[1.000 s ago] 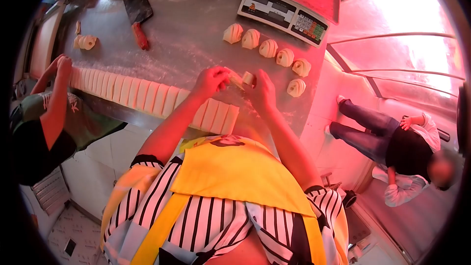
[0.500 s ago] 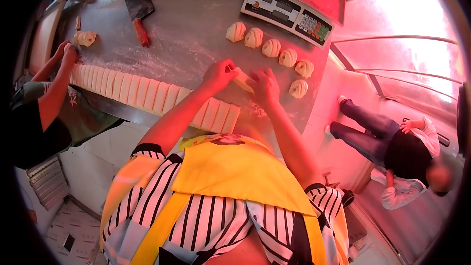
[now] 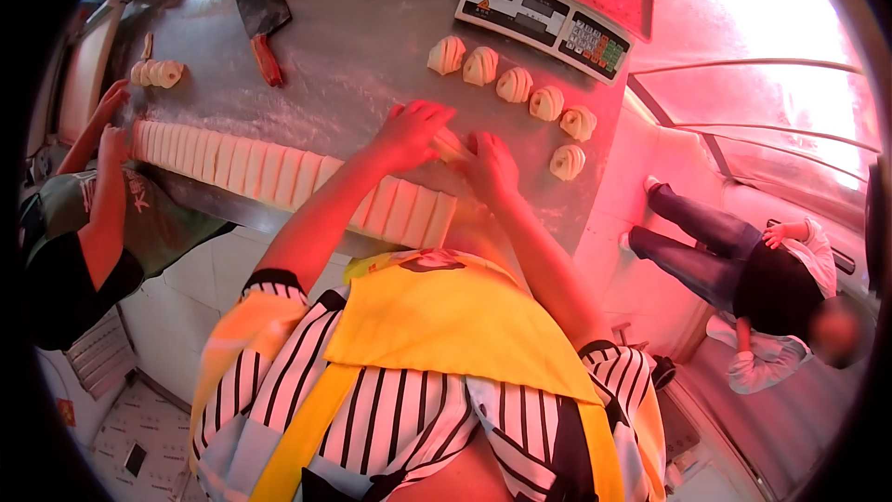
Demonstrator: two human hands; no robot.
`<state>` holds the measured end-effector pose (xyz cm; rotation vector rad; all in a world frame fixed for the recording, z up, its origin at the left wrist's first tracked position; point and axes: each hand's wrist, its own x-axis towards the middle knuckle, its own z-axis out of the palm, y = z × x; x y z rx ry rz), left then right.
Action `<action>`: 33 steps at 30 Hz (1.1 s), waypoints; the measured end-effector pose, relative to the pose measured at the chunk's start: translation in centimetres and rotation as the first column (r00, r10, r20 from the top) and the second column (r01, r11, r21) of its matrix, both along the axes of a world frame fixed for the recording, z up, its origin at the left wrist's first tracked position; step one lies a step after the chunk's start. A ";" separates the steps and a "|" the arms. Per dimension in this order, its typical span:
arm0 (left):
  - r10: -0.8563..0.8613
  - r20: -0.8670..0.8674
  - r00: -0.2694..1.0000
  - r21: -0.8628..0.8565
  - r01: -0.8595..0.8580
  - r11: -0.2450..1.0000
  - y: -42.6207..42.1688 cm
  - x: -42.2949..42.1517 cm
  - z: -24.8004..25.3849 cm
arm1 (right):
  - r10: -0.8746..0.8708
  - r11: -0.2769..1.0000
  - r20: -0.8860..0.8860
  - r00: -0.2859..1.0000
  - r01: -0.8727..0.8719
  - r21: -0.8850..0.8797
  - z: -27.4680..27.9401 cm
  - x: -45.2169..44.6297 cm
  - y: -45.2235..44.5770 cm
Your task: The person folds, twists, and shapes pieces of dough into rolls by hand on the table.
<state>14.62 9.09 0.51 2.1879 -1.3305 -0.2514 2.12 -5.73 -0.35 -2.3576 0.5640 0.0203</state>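
Observation:
A strip of dough point(image 3: 450, 143) stretches between my two hands, just above the metal table. My left hand point(image 3: 414, 133) has its fingers closed round the strip's left end. At the other end, my right hand point(image 3: 489, 167) grips it with curled fingers, which partly hide it. Below my left forearm lies a row of cut dough pieces point(image 3: 401, 208), side by side along the table's near edge. Beyond my right hand sit several twisted dough rolls point(image 3: 514, 85) in a slanting line, with one roll point(image 3: 567, 163) nearer to me.
A digital scale point(image 3: 544, 14) stands at the back right. A cleaver with a red handle point(image 3: 264, 59) lies on the metal table point(image 3: 339, 46). At the left, a co-worker's hands point(image 3: 113, 141) are by the row's end, near more rolls point(image 3: 158, 73). Another person point(image 3: 743, 260) is at the right.
My right hand has moved left, closer to my left hand, and less of the dough strip shows. The co-worker's hands have drawn apart, and more of the rolls there is visible.

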 end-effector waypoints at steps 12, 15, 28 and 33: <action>-0.086 0.105 0.991 -0.110 0.098 0.989 -1.1 -2.9 -2.4 | 0.203 0.909 0.157 0.966 -0.127 -0.397 0.9 -2.1 -0.8; -0.159 0.136 0.978 -0.041 0.166 0.985 -1.4 -2.7 -3.0 | 0.250 0.924 0.210 0.945 -0.169 -0.342 0.9 -2.1 -0.9; -0.054 -0.077 0.996 0.009 0.055 0.998 -1.6 -3.1 -3.4 | 0.278 0.943 0.218 0.936 -0.222 -0.250 -0.3 -1.7 -1.6; -0.093 -0.995 0.043 -0.101 -0.278 0.955 0.4 -1.7 1.1 | 0.150 0.838 0.014 0.989 -0.134 0.529 1.2 -2.0 -3.4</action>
